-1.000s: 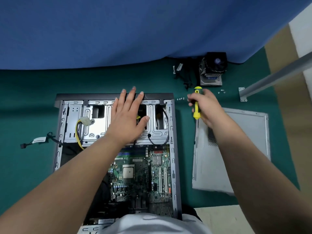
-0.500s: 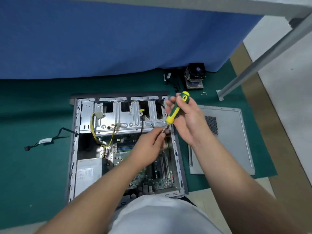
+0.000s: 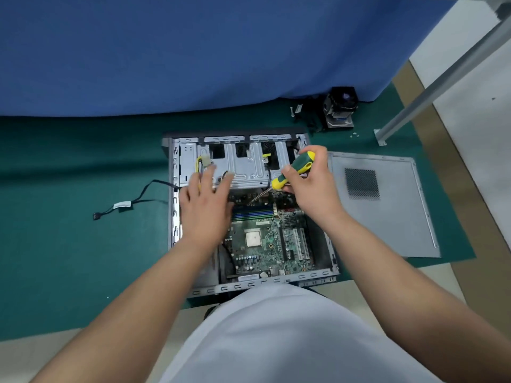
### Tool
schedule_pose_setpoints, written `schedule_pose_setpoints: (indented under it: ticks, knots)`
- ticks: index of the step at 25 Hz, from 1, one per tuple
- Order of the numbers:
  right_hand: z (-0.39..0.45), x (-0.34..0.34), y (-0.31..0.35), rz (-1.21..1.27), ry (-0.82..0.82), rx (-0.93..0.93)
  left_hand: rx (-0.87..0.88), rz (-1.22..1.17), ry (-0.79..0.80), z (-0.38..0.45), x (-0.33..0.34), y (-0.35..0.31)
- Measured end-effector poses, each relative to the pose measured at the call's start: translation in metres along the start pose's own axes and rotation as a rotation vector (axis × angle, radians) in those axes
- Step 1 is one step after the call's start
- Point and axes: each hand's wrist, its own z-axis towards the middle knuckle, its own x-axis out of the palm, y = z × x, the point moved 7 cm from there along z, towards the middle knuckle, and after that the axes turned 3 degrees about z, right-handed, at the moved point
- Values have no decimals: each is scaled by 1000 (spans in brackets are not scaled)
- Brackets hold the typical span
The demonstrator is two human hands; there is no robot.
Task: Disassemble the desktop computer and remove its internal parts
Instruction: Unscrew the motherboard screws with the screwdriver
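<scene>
Head view: right hand (image 3: 312,186) grasps the green-and-yellow screwdriver (image 3: 293,170) by the handle, fingers wrapped round it. I see the shaft angling down-left, tip over the top edge of the motherboard (image 3: 265,241), near the memory slots; can't tell if it touches. Left hand (image 3: 204,205) is released, fingers spread flat, hovering or resting over the case's left interior; contact unclear, fingertips blurred by the drive cage (image 3: 243,164).

Desktop case (image 3: 172,189) lies on its side on the green mat (image 3: 69,244), lid off, open upward. Silver drive cage across the far end, yellow-wired connector on its left. Green motherboard fills the near-right part, bare square CPU socket in the middle, expansion slots to its right.

Both hands are over the case's far half: left over the left side, right at the right wall, screwdriver between them.

Side panel (image 3: 387,211) lies flat just right of the case. CPU cooler (image 3: 340,109) sits beyond it by the blue cloth (image 3: 193,51). Loose black cable (image 3: 132,203) trails left on the mat.
</scene>
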Motion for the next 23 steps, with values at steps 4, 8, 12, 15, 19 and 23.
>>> schedule_pose_setpoints:
  ticks: [4, 8, 12, 15, 19, 23]
  knots:
    - [-18, 15, -2, -50, 27, -46, -59, -2, -21, 10, -1, 43]
    - [-31, 34, -9, -99, 81, -49, 9, -42, -38, 10, 2, 63]
    - [-38, 55, -20, -146, 140, -57, 78, -110, -19, 9, 7, 62]
    - [-38, 70, -27, -243, 162, -111, 61, -189, -16, 10, 5, 64]
    - [-36, 87, -36, -328, 149, -208, 22, -275, -4, 12, 6, 68]
    - [-34, 97, -40, -362, 155, -259, 44, -265, 23, 16, 11, 73]
